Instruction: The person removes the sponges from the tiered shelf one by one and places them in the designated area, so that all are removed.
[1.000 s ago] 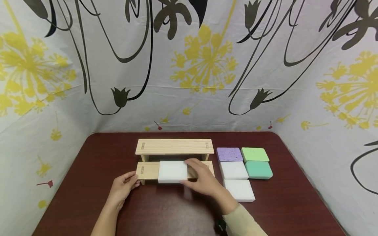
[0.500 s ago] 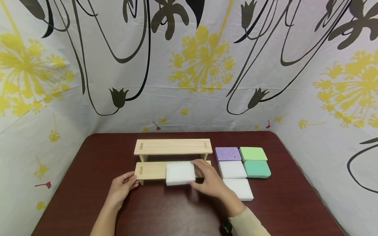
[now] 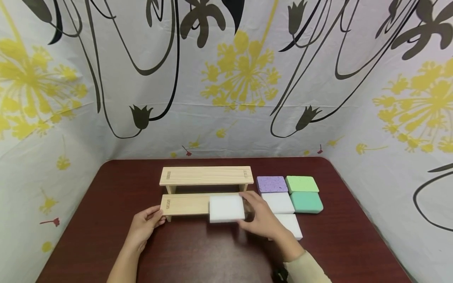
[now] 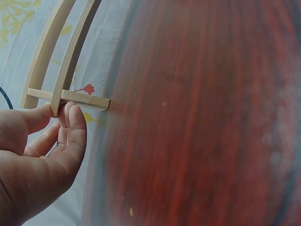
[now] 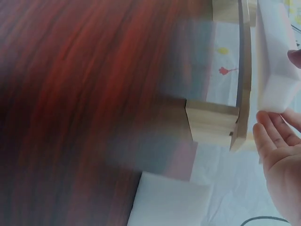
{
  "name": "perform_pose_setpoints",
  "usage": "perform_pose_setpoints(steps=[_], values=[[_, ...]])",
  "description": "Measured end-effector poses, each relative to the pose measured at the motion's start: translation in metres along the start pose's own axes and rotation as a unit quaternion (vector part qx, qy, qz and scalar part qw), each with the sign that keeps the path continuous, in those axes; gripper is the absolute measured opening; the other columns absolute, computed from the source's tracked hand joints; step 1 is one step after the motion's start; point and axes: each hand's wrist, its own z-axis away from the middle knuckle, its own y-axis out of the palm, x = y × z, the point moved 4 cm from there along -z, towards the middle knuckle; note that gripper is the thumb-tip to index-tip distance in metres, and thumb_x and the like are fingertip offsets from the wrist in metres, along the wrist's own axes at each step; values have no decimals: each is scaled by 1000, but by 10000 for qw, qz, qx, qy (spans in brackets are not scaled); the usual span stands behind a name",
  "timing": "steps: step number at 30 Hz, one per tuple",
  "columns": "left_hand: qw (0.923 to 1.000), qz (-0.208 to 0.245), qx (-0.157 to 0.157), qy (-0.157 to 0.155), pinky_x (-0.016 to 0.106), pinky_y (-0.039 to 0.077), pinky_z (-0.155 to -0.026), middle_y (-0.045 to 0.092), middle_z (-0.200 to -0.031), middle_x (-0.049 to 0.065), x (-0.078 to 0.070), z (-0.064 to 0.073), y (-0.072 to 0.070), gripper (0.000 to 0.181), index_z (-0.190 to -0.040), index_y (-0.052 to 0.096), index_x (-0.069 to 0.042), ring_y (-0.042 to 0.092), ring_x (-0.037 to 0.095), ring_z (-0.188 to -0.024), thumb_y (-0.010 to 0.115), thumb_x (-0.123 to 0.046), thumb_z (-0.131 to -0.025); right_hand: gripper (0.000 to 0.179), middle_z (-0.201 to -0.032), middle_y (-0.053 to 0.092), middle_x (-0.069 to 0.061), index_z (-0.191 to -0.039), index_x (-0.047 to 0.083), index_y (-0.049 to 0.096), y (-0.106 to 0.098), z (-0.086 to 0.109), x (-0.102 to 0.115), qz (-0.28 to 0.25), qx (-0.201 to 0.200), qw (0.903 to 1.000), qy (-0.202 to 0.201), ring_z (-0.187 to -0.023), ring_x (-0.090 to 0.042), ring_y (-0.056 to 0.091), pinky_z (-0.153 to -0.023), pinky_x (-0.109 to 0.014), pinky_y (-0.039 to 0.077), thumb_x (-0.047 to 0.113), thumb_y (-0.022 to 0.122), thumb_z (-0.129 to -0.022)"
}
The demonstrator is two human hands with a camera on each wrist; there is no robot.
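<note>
My left hand (image 3: 146, 226) pinches the left end of the lower wooden step (image 3: 187, 204), thumb above and fingers beneath, as the left wrist view shows too. With the thumb at the front and fingers at the back, my right hand (image 3: 262, 216) grips a white sponge (image 3: 227, 208) over that step's right part. The sponge lies flat and covers the step's right end in part. In the right wrist view the sponge (image 5: 277, 56) is close above the board (image 5: 244, 94); whether they touch, I cannot tell.
Behind stands a higher wooden step (image 3: 207, 175). To the right lie a purple sponge (image 3: 271, 184), a light green sponge (image 3: 302, 184), a teal sponge (image 3: 306, 202) and two white sponges, the nearer (image 3: 291, 226) partly behind my right hand. Patterned cloth (image 3: 226, 129) surrounds the dark red table (image 3: 198, 255).
My right hand has moved to the right along the lower step with the white sponge, baring more of the step's left part. The left hand keeps its hold on the step's left end.
</note>
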Motion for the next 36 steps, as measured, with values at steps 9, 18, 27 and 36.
perform_pose_setpoints(steps=[9, 18, 27, 36], values=[[10000, 13, -33, -14, 22, 60, -81, 63, -120, 28, -1, 1, 0, 39, -139, 47, 17, 67, 10, -88, 53, -1, -104, 79, -131, 59, -8, -138, -4, 55, -14, 12, -7, 142, -82, 9999, -4, -118, -27, 58, -98, -47, 53, 19, 85, -68], [10000, 7, -69, 7, 22, 60, -80, 65, -117, 26, 0, 0, 1, 39, -139, 48, 17, 68, 11, -88, 53, -1, -104, 74, -131, 59, -7, -135, 0, 58, -28, 28, -18, 457, -229, 9986, 128, -119, -25, 58, -97, -48, 53, 17, 84, -67], [10000, -25, -53, -11, 22, 60, -81, 65, -117, 26, 0, 0, 0, 40, -139, 47, 17, 68, 11, -89, 53, -2, -105, 74, -128, 62, -9, -135, 3, 59, -44, 41, -27, 516, -467, 9976, 37, -114, -27, 61, -91, -47, 56, 12, 83, -65], [10000, -4, -19, -50, 22, 60, -81, 63, -119, 28, -1, 0, 0, 40, -140, 47, 16, 67, 13, -91, 53, -3, -105, 71, -124, 63, -9, -130, -1, 60, -60, 56, -38, 641, -650, 9958, 81, -108, -27, 64, -90, -38, 57, 8, 84, -64]])
